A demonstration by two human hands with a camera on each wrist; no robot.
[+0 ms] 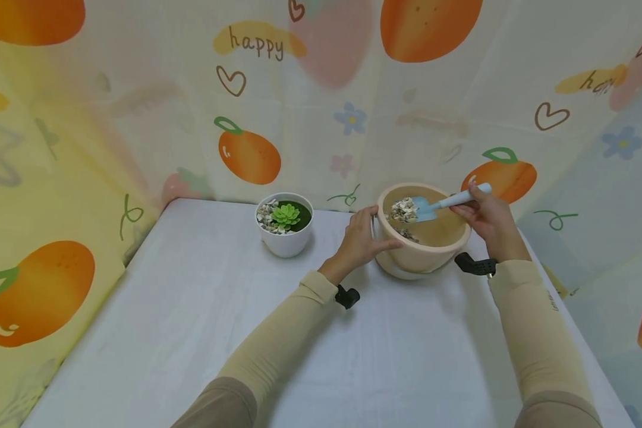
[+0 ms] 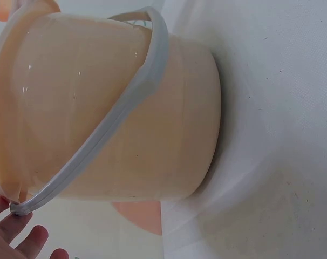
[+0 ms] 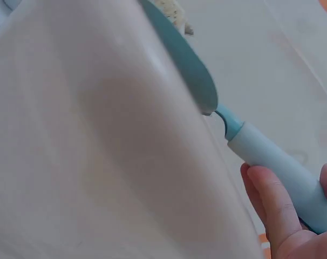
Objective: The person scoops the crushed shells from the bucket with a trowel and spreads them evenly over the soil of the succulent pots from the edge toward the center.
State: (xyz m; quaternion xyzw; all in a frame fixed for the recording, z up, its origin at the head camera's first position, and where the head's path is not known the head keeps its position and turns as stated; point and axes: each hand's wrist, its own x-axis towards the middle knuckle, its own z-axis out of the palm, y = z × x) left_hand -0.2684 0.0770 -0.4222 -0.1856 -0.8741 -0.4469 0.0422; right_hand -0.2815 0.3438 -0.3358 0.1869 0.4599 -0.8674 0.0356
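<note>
At the right of the head view stands a peach-coloured plastic bucket (image 1: 425,258) with a pale grey carrying handle (image 2: 123,105). My left hand (image 1: 357,239) grips its left side near the rim, thumb along the front and fingers round the side. My right hand (image 1: 490,220) holds a small light-blue trowel (image 1: 453,200) by its handle. The trowel's blade reaches over the bucket's opening, bearing a heap of whitish pebbles (image 1: 403,209). More gravel (image 1: 408,235) shows inside the bucket, below the blade. In the right wrist view, the bucket's wall hides part of the blade.
Left of the bucket, a small white pot (image 1: 283,244) holds a green succulent (image 1: 286,216), pale stones and dark green cover. Both containers stand on a white-covered table (image 1: 192,333), near its back edge. A fruit-printed curtain (image 1: 294,107) hangs behind and at both sides.
</note>
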